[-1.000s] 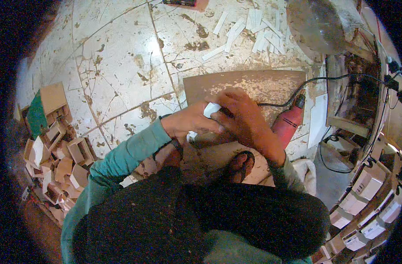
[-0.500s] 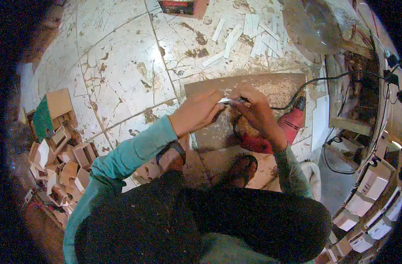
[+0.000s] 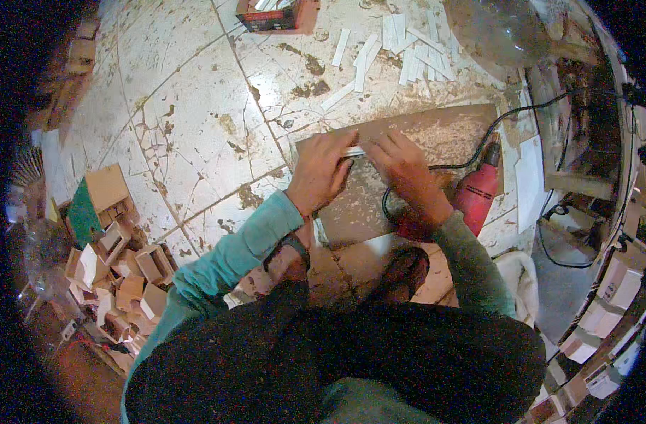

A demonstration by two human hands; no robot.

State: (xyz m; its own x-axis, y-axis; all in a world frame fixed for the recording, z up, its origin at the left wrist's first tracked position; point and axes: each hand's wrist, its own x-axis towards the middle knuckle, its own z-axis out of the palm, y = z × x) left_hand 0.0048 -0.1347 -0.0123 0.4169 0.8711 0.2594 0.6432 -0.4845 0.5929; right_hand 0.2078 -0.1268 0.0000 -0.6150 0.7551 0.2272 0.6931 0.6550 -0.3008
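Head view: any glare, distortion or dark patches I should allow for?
Head view: white glare on the floor, left of the strips; black corners all round; tile joints bow near the left rim; the trousers read near-black with speckled noise; the white piece between left hand and right hand is partly covered.

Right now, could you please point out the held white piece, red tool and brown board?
Held white piece (image 3: 353, 151), head view: exposed middle.
Red tool (image 3: 478, 187), head view: red casing.
Brown board (image 3: 459, 131), head view: bare upper right.
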